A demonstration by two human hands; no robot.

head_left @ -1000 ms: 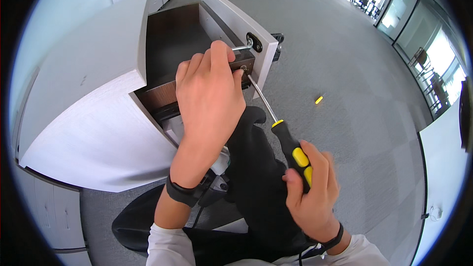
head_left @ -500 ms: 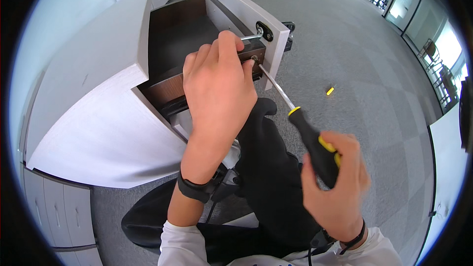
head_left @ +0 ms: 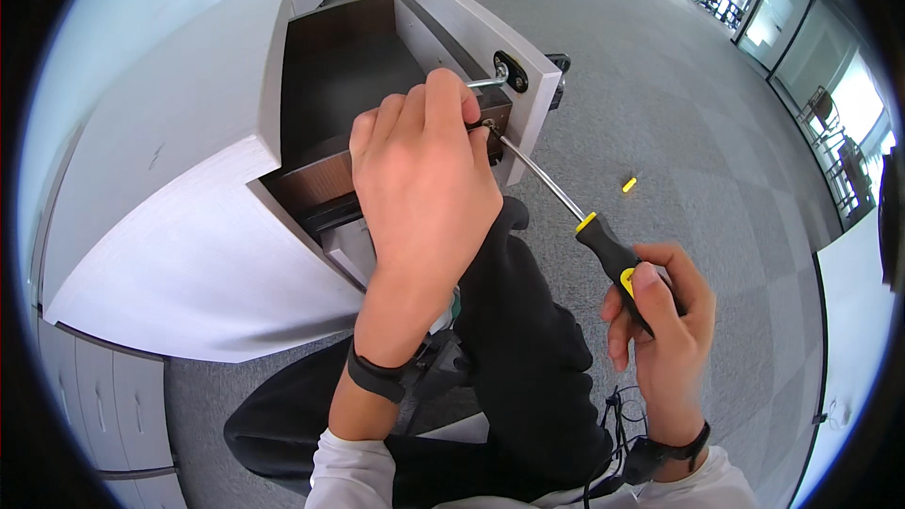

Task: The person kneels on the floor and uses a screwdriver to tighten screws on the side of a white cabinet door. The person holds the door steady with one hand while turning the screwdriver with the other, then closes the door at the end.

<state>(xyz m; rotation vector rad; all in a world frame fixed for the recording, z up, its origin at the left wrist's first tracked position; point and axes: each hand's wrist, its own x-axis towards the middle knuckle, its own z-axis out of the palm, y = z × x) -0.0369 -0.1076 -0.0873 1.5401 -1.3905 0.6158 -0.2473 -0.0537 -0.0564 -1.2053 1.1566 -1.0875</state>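
Note:
A drawer (head_left: 316,174) with a dark inside and brown side is pulled out of a pale cabinet (head_left: 160,151). My left hand (head_left: 424,188) is closed over the drawer's near side, close to the light front panel (head_left: 471,19). Its thumb and forefinger are beside a small round fitting (head_left: 489,124) in that side. My right hand (head_left: 674,330) grips the black-and-yellow handle of a screwdriver (head_left: 603,240), whose shaft slants up to that fitting. Above it, a bent metal rod (head_left: 488,83) meets a black oval plate (head_left: 511,72) on the panel's inner face. My left fingers hide part of the rod.
A small yellow piece (head_left: 630,185) lies on the grey carpet (head_left: 716,226) to the right. Under the drawer is my black-clad leg (head_left: 518,320). White drawer units (head_left: 99,396) stand at lower left. Black cables (head_left: 622,424) hang by my right wrist.
My right hand has shifted its grip on the screwdriver handle, turning so the thumb lies along the top. The screwdriver's tip stays at the fitting. My left hand keeps its place on the drawer.

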